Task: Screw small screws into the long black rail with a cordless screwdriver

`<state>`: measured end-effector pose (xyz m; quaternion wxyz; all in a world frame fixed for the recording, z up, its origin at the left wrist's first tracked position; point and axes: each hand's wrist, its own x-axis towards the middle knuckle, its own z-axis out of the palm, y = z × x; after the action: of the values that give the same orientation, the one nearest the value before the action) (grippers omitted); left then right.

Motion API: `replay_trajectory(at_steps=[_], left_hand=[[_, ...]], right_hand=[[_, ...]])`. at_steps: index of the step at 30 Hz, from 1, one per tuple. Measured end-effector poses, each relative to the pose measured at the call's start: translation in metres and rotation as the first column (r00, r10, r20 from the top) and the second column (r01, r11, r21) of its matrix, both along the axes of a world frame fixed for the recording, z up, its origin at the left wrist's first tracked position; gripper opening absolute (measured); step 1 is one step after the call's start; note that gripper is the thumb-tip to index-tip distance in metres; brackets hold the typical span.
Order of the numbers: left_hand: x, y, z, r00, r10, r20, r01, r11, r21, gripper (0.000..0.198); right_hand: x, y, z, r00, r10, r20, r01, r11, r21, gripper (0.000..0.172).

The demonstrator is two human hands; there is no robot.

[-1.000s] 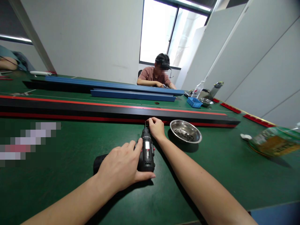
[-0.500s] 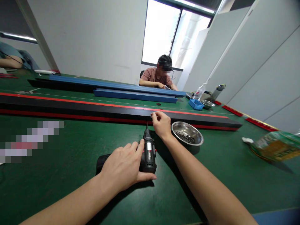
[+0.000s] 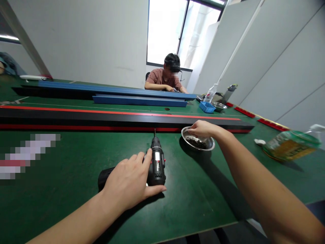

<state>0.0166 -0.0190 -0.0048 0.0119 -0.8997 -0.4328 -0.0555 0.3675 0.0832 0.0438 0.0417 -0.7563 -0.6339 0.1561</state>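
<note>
A wide green table (image 3: 63,189) fills the lower view, under pale walls and a bright window (image 3: 177,30) at the far end. A long black rail with red edges (image 3: 114,118) lies across the table, and two blue rails (image 3: 137,100) lie beyond it. A co-worker in a reddish shirt (image 3: 162,78) sits at the far side below the window. Farther right stand a blue tray (image 3: 207,106), a clear bottle (image 3: 210,93) and a grey flask (image 3: 228,93); a tilted plastic bottle (image 3: 289,146) lies near the right edge. The left hand (image 3: 129,181) lies palm down over a black cordless screwdriver (image 3: 156,162) that rests on the table, fingers curled around its body, the bit pointing at the black rail and just short of it. The right arm stretches forward, and the right hand (image 3: 201,128) dips its bunched fingertips into a steel bowl of small dark screws (image 3: 199,142), which sits just right of the screwdriver's tip; whether the fingers pinch a screw cannot be told.
</note>
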Motion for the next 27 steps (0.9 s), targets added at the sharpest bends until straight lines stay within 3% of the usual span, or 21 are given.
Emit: replay_trajectory(at_steps=[3, 8, 11, 17, 21, 27], left_hand=[[0.0, 0.0, 0.0, 1.0, 0.007, -0.01, -0.007, 1.0, -0.01, 0.101], [-0.001, 0.0, -0.002, 1.0, 0.014, -0.019, -0.014, 1.0, 0.001, 0.101], [-0.002, 0.0, -0.003, 1.0, 0.007, -0.016, -0.007, 1.0, 0.012, 0.101], [-0.002, 0.0, -0.002, 1.0, 0.009, -0.025, -0.009, 1.0, -0.001, 0.1], [-0.002, 0.0, -0.001, 1.0, 0.002, -0.022, -0.003, 1.0, -0.011, 0.098], [-0.002, 0.001, -0.002, 1.0, 0.008, -0.021, -0.008, 1.0, -0.017, 0.098]], right_hand=[[0.004, -0.003, -0.002, 0.998, 0.0, -0.059, -0.001, 1.0, -0.025, 0.032], [0.002, -0.011, -0.008, 0.999, 0.013, 0.044, -0.004, 0.98, -0.201, 0.02], [0.0, -0.014, -0.014, 0.999, 0.05, 0.012, -0.045, 0.968, -0.246, 0.014], [0.0, -0.015, -0.005, 0.989, 0.073, -0.131, -0.101, 0.97, -0.22, 0.01], [0.004, -0.012, 0.008, 0.964, 0.034, -0.265, -0.074, 0.987, -0.145, 0.017], [0.006, -0.01, 0.015, 0.943, 0.007, -0.334, -0.047, 0.992, -0.113, 0.023]])
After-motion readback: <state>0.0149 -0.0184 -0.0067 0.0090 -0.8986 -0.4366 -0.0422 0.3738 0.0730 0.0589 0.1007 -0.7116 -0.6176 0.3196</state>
